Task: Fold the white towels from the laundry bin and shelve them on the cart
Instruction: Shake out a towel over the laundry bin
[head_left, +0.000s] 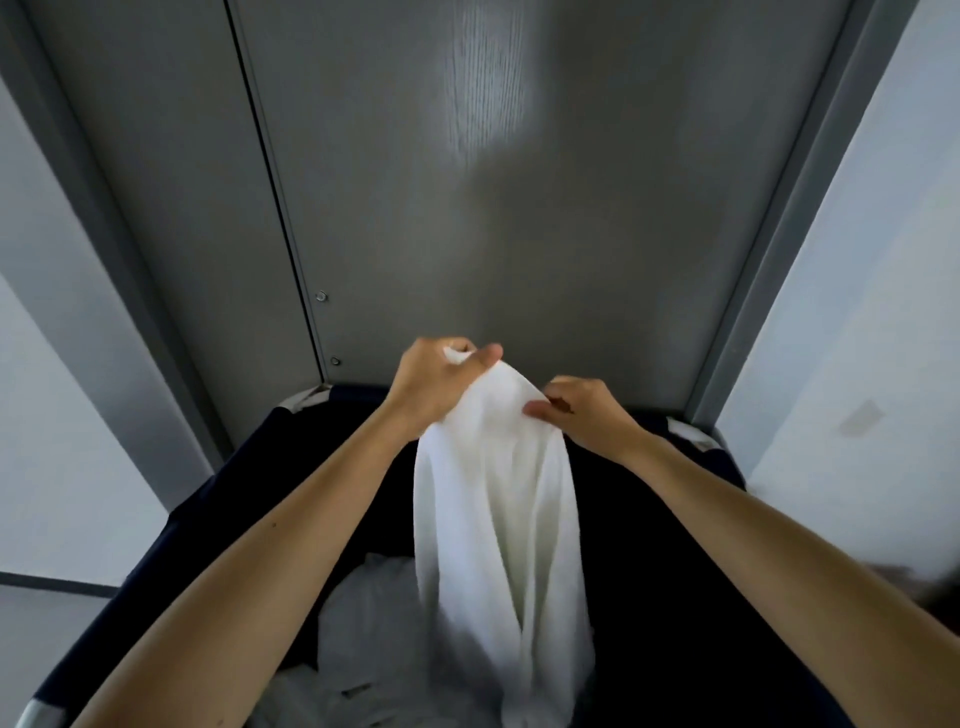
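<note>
- Left hand (441, 376): we see its fingers (457, 344) curled tight round a bunched top edge of the white towel (493, 519), with a small tuft of cloth showing between them.
- Right hand (584, 410): just beside and slightly below the left fingers; its fingers (558, 389) and thumb pinch the same top edge of the towel, so the grip is nearly closed on cloth.
- White towel: gathered between the two sets of fingers, it hangs straight down from them in long loose folds; we cannot tell where its blurred lower end stops.
- Laundry bin (234, 467): dark-sided, open below the fingers, with pale corner fittings (306, 400) beyond them.
- Loose white towels (363, 639): a crumpled heap in the bin, well below the left fingers and just beside the hanging cloth.
- Grey panel (467, 208): upright beyond the fingers, bearing two small screws (321, 296) to their left.
- Pale wall (857, 312): to the right of the right fingers.
</note>
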